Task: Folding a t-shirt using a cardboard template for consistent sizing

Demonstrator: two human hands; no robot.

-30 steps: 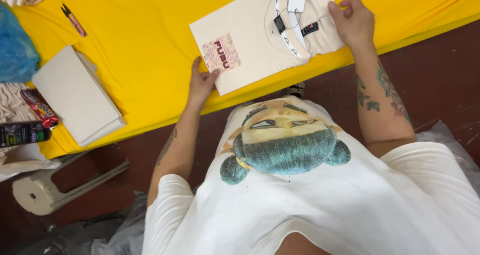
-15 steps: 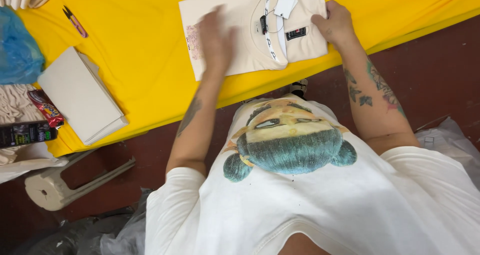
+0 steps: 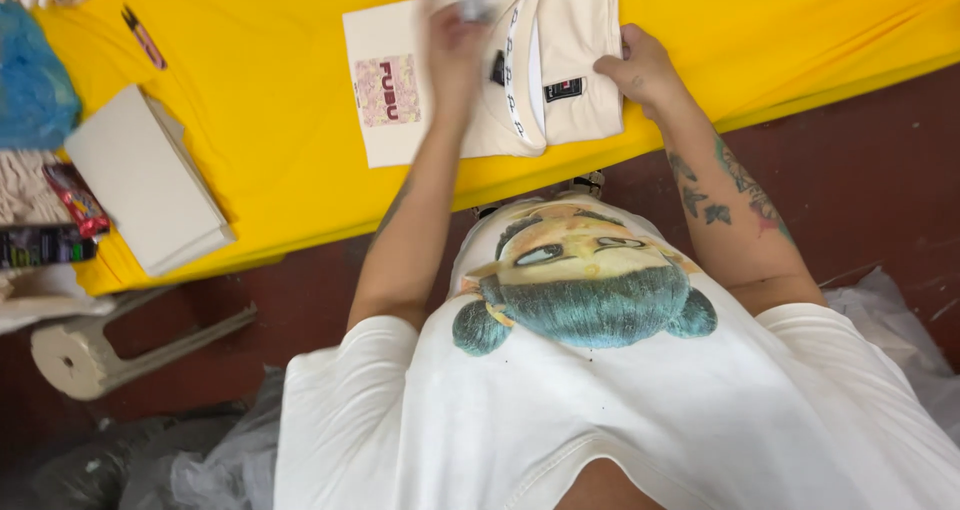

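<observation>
On the yellow cloth-covered table point(image 3: 280, 130), your right hand point(image 3: 640, 70) grips the edge of the folded cream T-shirt point(image 3: 570, 60). Your blurred left hand point(image 3: 455, 45) hovers over its pink square print point(image 3: 387, 90); whether those fingers are closed, I cannot tell. A small dark label point(image 3: 563, 90) sits near the collar.

Garment workshop, yellow-covered table point(image 3: 280, 90), folded shirt point(image 3: 570, 60) (tagged), stacked card boards point(image 3: 150, 180)

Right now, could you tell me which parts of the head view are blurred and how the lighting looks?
In the head view, the left hand is smeared by motion blur over the folded cream shirt, and what it holds is too blurred to tell; the right hand at the shirt's edge is sharp. The yellow cloth is evenly lit without glare, and the blue bag at the left edge looks soft.
</observation>
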